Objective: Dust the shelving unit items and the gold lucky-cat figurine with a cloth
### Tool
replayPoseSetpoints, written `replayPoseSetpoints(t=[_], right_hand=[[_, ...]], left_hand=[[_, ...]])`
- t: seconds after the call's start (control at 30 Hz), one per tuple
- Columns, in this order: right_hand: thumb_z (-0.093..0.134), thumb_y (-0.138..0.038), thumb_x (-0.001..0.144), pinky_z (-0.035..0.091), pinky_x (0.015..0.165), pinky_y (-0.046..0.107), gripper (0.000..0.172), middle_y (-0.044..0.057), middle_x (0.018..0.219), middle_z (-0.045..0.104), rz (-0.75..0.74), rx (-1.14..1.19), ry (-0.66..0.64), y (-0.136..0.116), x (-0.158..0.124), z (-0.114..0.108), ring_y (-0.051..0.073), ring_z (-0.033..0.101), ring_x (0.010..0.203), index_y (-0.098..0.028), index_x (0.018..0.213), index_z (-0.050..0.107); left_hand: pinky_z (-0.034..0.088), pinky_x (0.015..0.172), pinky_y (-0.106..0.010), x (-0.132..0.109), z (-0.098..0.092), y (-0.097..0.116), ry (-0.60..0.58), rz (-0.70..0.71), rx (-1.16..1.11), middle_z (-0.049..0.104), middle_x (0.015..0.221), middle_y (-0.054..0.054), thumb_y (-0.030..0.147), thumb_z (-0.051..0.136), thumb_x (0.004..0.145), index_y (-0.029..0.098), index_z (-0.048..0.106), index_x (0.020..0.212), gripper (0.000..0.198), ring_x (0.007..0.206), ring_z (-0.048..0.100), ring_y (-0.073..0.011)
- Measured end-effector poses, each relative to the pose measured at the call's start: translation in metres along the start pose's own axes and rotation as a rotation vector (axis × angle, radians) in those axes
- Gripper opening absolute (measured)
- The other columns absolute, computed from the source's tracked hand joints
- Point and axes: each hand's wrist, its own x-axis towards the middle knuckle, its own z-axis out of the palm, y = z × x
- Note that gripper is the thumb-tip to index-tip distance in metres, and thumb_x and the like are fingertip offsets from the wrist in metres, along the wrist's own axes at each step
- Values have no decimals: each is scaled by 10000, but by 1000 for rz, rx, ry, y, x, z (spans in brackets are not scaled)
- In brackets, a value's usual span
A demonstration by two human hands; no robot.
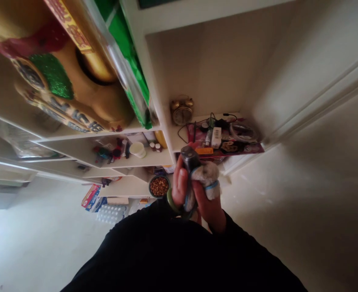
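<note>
Close to my body, my left hand [180, 187], with a green bangle [170, 201] at its wrist, is closed around a dark grey elongated object [190, 157]. Its exact kind I cannot make out. A greyish fluffy cloth [205, 173] with a blue stripe is bunched in my right hand [208, 206] and presses against the dark object's side. The cloth and my fingers hide the object's lower part. Just beyond both hands is a shelf with a gold alarm clock [182, 111] and a purple tray [242, 152] of small items.
A large gold figure [96, 95] and a green package [130, 67] fill the upper left shelf. Lower shelves hold a white cup [138, 150] and a bowl of brown nuts [159, 186]. Boxes [90, 198] and a clear blister-like pack [112, 213] lie at the lower left. A wall stands right.
</note>
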Motion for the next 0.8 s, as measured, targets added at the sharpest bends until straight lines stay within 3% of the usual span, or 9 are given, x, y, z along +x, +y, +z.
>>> replayPoseSetpoints(t=[0.13,0.27,0.37,0.53,0.67,0.8], right_hand=[[553,-508,1102,667,1081,478,364,99,1264,829,-58,-94,-128,1,1,-4,296,799,1205,-263,1316,716],[661,-534,1031,668,1072,532,462,152,1373,790,-39,-150,-143,-4,3,-5,353,774,1279,-250,1395,653],[670,-509,1022,688,1006,503,440,138,1312,809,-49,-105,-127,-5,6,-2,339,798,1219,-263,1385,629],[700,-416,990,681,891,443,290,96,1178,829,-40,-64,-86,1,11,0,301,819,1080,-270,1234,641],[718,-307,943,658,864,390,262,47,1085,830,-2,-25,-181,4,12,-4,250,810,977,-268,1196,661],[743,-345,943,666,848,383,263,46,1069,836,71,17,-193,8,9,-14,242,808,939,-264,1188,694]], left_hand=[[552,1149,-432,0,-5,-3,-11,-56,-9,780,1192,-85,720,822,869,242,729,1326,667,1193,709,-289],[576,1036,-393,6,0,2,94,-126,-117,780,1084,-59,700,792,914,254,742,1268,571,1073,726,-249],[590,1008,-382,17,3,7,93,-114,-111,780,1045,-50,684,809,910,262,741,1228,534,1054,741,-240],[603,752,-314,44,4,13,85,-113,-55,775,1012,-41,691,855,872,233,704,1097,532,791,727,-167],[493,508,-248,76,3,18,77,-92,-53,744,870,-6,661,902,833,228,622,987,539,567,624,-101],[506,510,-241,109,0,18,-64,-191,-53,700,802,11,479,889,888,221,650,969,361,567,605,-99]])
